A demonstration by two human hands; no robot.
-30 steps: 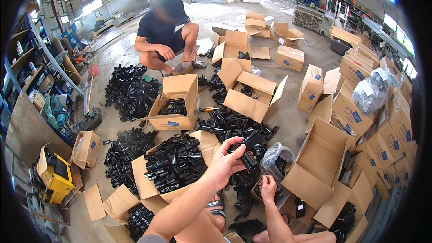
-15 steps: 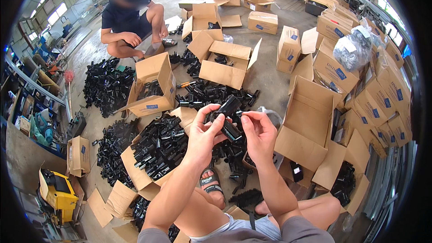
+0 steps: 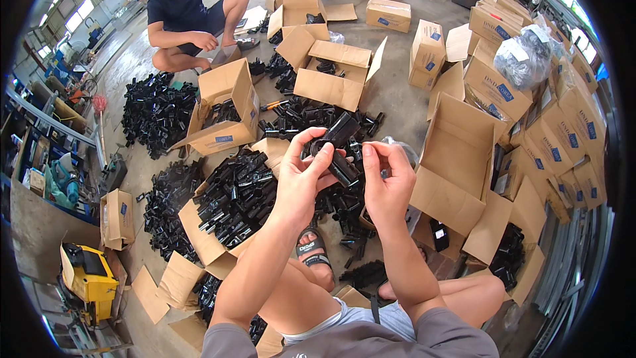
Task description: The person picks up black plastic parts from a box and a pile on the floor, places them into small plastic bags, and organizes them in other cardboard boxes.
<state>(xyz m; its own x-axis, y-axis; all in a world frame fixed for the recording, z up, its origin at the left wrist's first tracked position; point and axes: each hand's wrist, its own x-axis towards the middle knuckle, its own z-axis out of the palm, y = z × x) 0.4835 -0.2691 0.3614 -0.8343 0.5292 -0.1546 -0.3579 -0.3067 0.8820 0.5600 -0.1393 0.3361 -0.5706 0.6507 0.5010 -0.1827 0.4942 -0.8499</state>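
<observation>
My left hand [image 3: 301, 176] grips a black plastic tube fitting [image 3: 339, 146] with angled sockets, held up in front of me. My right hand [image 3: 387, 179] is close beside it, fingertips pinched at the fitting's lower end; whether it holds a small part I cannot tell. Below my hands lies a heap of similar black fittings [image 3: 311, 119] on the concrete floor. An open cardboard box full of fittings [image 3: 232, 199] sits just left of my knees. My sandalled foot [image 3: 313, 252] shows between my legs.
Another person [image 3: 192, 16] squats at the far left beside a pile of black fittings [image 3: 156, 109] and an open box [image 3: 225, 103]. Empty open boxes [image 3: 457, 159] stand to my right, stacked sealed boxes [image 3: 563, 132] beyond. A yellow machine [image 3: 86, 278] sits lower left.
My left hand lifted a black fitting from the heap toward me, and my right hand rose from the floor to meet it. The view has tilted down, closer to my hands.
</observation>
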